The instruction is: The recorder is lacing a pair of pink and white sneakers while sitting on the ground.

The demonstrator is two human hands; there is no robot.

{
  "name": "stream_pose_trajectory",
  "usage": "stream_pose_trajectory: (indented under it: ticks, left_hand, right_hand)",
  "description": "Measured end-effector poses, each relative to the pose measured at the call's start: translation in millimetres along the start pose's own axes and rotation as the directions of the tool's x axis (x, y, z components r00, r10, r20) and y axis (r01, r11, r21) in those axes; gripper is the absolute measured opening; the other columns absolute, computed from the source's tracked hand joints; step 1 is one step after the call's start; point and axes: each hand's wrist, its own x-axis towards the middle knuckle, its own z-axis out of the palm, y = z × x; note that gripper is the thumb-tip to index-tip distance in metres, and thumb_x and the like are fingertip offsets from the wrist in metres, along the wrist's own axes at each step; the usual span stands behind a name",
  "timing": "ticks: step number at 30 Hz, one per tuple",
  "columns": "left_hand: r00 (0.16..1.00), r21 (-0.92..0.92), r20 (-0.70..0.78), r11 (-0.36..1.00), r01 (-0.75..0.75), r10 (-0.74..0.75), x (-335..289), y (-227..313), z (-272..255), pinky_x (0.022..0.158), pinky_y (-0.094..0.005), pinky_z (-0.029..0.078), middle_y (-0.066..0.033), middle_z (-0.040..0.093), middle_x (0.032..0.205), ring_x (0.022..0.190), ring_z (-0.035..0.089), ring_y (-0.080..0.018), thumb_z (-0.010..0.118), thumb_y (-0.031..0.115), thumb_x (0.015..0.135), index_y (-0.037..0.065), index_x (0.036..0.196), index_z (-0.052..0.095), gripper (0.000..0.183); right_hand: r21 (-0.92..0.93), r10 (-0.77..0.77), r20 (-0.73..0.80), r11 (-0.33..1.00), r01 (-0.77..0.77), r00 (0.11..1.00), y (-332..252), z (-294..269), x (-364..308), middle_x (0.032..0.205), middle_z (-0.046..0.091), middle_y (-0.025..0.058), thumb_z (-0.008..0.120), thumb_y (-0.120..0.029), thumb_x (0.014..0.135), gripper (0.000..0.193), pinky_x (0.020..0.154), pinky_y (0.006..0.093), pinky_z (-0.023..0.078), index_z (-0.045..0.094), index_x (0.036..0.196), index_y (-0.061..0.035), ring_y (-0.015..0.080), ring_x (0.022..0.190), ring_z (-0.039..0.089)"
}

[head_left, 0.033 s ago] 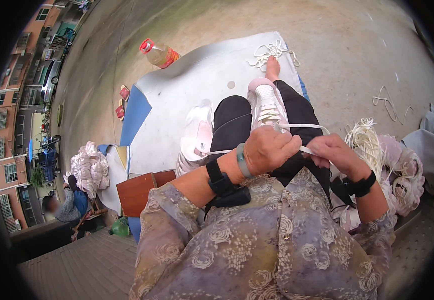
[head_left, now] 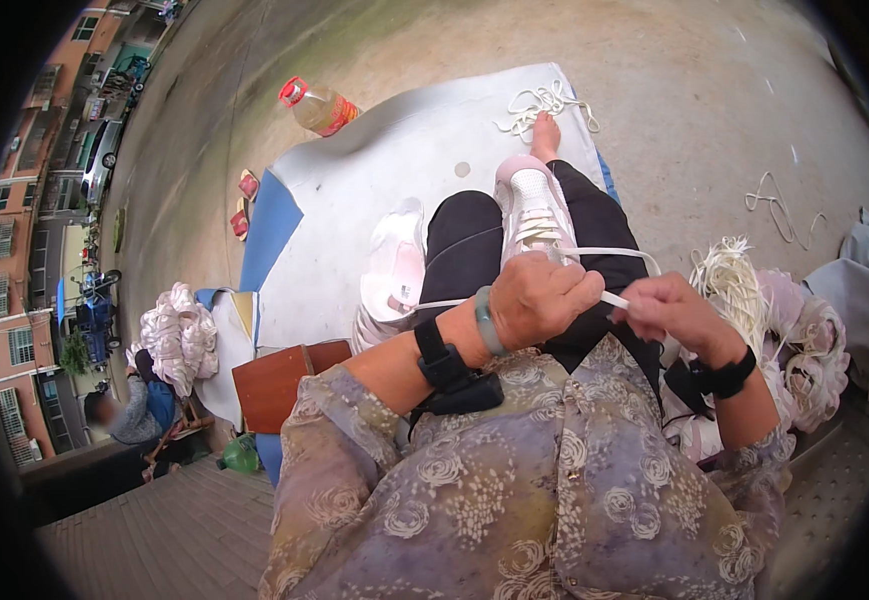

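Observation:
A white and pink sneaker (head_left: 531, 200) stands between my thighs, toe pointing away, with pale laces across its tongue. My left hand (head_left: 544, 295) is closed at the sneaker's near end, gripping a white flat shoelace (head_left: 613, 299) that sticks out past its fingertips. To the right, my right hand (head_left: 676, 315) pinches the other side of that lace; its fingertips are partly blurred. A loop of lace curves from the sneaker over my right thigh. Left of my left thigh lies another white and pink sneaker (head_left: 394, 255), its opening facing up.
Bundles of cream laces (head_left: 729, 285) and more pink-white shoes (head_left: 812, 360) are piled at my right. A white sheet (head_left: 354, 180) covers the surface ahead, with a bottle (head_left: 320, 108) at its far edge. A brown board (head_left: 282, 385) and a shoe pile (head_left: 179, 340) are left, near another person (head_left: 144, 410).
My right hand has shifted slightly right and its fingers have turned a little. The lace segment between the hands shows more plainly; my left hand stays put.

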Motion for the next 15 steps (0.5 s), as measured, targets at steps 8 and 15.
stream_pose_trajectory:
  ticks: [8, 15]
  left_hand:
    - [0.951, -0.274, 0.137, 0.912, 0.304, -0.276, -6, -23, 15, 0.058, -0.0359, 0.049, -0.0112, 0.061, 0.071, 0.067, 0.061, -0.0321, 0.055, 0.005, 0.067, 0.006, 0.090, 0.059, 0.023]
    - [0.723, -0.180, 0.290, 0.706, 0.685, -0.627, -2, -70, 2, 0.063, -0.0347, 0.049, -0.0154, 0.062, 0.072, 0.068, 0.062, -0.0292, 0.051, 0.011, 0.075, 0.006, 0.083, 0.064, 0.016]
  right_hand:
    - [-0.478, -0.443, -0.060, 0.799, 0.364, 0.894, -28, -7, -68, 0.056, 0.052, 0.0062, 0.065, -0.010, 0.072, 0.012, 0.047, 0.0282, 0.036, 0.059, 0.068, 0.0000, 0.0158, 0.049, 0.050]
    - [-0.792, -0.636, -0.184, 0.547, 0.270, 0.749, -30, 8, -89, 0.057, 0.046, 0.0072, 0.064, -0.003, 0.065, 0.009, 0.047, 0.0333, 0.034, 0.059, 0.072, -0.0041, 0.0246, 0.051, 0.047]
